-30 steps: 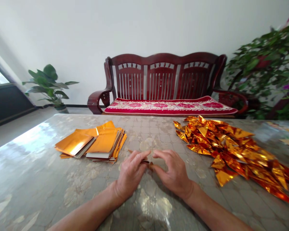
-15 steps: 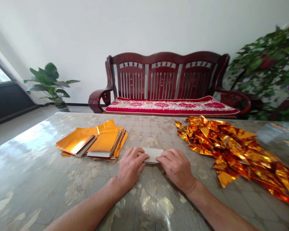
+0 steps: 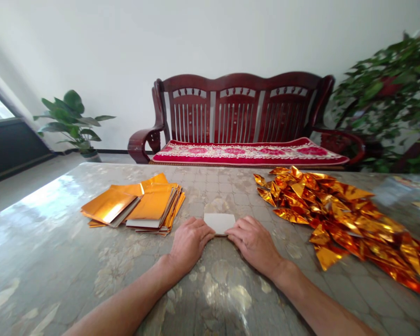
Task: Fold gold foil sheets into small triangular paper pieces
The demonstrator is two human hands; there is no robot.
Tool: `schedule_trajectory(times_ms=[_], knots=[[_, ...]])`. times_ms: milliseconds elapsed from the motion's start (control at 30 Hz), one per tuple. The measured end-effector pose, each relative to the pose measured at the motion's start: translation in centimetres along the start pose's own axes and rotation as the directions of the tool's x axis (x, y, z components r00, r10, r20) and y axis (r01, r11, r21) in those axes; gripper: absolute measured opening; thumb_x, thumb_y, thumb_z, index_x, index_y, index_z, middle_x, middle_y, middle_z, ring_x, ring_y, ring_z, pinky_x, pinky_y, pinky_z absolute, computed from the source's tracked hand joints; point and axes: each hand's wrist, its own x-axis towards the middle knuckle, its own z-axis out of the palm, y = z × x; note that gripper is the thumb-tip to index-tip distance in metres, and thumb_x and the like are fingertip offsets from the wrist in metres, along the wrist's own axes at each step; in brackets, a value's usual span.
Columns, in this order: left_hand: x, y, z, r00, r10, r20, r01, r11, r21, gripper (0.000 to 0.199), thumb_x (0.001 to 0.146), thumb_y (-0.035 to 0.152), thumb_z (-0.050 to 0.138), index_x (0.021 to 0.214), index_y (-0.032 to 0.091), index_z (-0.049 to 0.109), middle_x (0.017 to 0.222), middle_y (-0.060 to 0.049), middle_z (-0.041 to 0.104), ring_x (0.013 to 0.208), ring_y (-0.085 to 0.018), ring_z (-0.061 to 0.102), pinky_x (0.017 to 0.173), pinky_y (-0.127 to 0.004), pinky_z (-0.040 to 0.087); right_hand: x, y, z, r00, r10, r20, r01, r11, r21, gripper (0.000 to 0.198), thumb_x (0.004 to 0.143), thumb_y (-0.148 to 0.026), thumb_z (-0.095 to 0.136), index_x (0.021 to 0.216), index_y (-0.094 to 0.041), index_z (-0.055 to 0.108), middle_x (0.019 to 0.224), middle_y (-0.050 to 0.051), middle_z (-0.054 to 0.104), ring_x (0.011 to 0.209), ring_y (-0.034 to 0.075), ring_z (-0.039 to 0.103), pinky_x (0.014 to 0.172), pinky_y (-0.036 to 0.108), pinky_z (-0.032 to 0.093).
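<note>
A small sheet of paper (image 3: 219, 223), pale side up, lies between my hands at the middle of the table. My left hand (image 3: 192, 240) pinches its near left corner, fingers pressed together. At the near right corner my right hand (image 3: 251, 240) does the same with thumb and forefinger. A thin darker edge shows along the near side between the fingertips, where the paper looks folded. Left of my left hand sits a stack of flat gold foil paper (image 3: 150, 203). Beyond my right hand spreads a heap of folded, pointed gold foil pieces (image 3: 322, 205).
The patterned glossy table (image 3: 126, 289) runs under everything. A clear plastic bag (image 3: 401, 190) lies at the far right. Behind the table stands a dark red wooden bench (image 3: 238, 109) with a floral cushion (image 3: 248, 153). Potted plants (image 3: 72, 119) stand on both sides.
Both hands have drawn slightly toward the paper's near edge, and the fingers of my left hand have come closer together. More of the pale surface shows now. The stack and heap have not moved.
</note>
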Motion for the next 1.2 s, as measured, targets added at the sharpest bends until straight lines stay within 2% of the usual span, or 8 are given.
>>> schedule_trajectory(times_ms=[233, 400, 533, 867, 1200], knots=[[0.7, -0.6, 0.2, 0.976, -0.212, 0.056, 0.217, 0.97, -0.112, 0.019, 0.09, 0.03, 0.059, 0.08, 0.022, 0.073, 0.08, -0.001, 0.072, 0.082, -0.019, 0.063, 0.074, -0.027, 0.04, 0.9, 0.5, 0.3, 0.998, 0.054, 0.03, -0.053, 0.998, -0.015, 0.019, 0.097, -0.028, 0.052, 0.085, -0.022, 0.065, 0.082, 0.001, 0.063, 0.084, 0.019, 0.053, 0.075, 0.031, 0.04], [0.8, -0.8, 0.3, 0.965, -0.258, 0.041, 0.261, 0.954, -0.15, 0.018, 0.091, 0.031, 0.056, 0.086, 0.024, 0.072, 0.084, 0.0, 0.073, 0.083, -0.018, 0.064, 0.073, -0.026, 0.039, 1.4, 0.5, 0.5, 0.996, 0.081, 0.036, -0.081, 0.997, -0.022, 0.015, 0.097, -0.027, 0.052, 0.087, -0.022, 0.063, 0.085, 0.001, 0.066, 0.084, 0.019, 0.054, 0.075, 0.031, 0.039], [0.9, -0.8, 0.3, 0.952, -0.304, 0.029, 0.305, 0.945, -0.115, 0.014, 0.091, 0.033, 0.057, 0.089, 0.024, 0.068, 0.076, 0.001, 0.069, 0.079, -0.018, 0.062, 0.069, -0.025, 0.036, 1.6, 0.4, 0.7, 0.991, 0.121, 0.05, -0.12, 0.993, -0.012, 0.012, 0.096, -0.028, 0.054, 0.09, -0.023, 0.063, 0.089, 0.0, 0.068, 0.087, 0.019, 0.054, 0.076, 0.031, 0.039], [0.9, -1.0, 0.8, 0.963, -0.269, 0.007, 0.269, 0.962, 0.052, 0.015, 0.093, 0.037, 0.055, 0.096, 0.024, 0.062, 0.078, 0.001, 0.069, 0.081, -0.019, 0.062, 0.072, -0.028, 0.036, 1.7, 0.2, 0.9, 0.99, 0.13, 0.053, -0.128, 0.991, -0.044, 0.009, 0.095, -0.027, 0.056, 0.093, -0.023, 0.064, 0.092, 0.001, 0.07, 0.087, 0.019, 0.055, 0.078, 0.032, 0.038], [0.8, -0.9, 0.8, 0.966, -0.259, -0.012, 0.259, 0.96, 0.106, 0.016, 0.093, 0.036, 0.055, 0.099, 0.023, 0.06, 0.078, 0.0, 0.068, 0.081, -0.02, 0.062, 0.073, -0.029, 0.036, 1.8, 0.0, 0.6, 0.991, 0.118, 0.06, -0.115, 0.992, -0.053, 0.008, 0.094, -0.025, 0.056, 0.092, -0.023, 0.063, 0.09, 0.0, 0.069, 0.086, 0.019, 0.055, 0.078, 0.032, 0.038]])
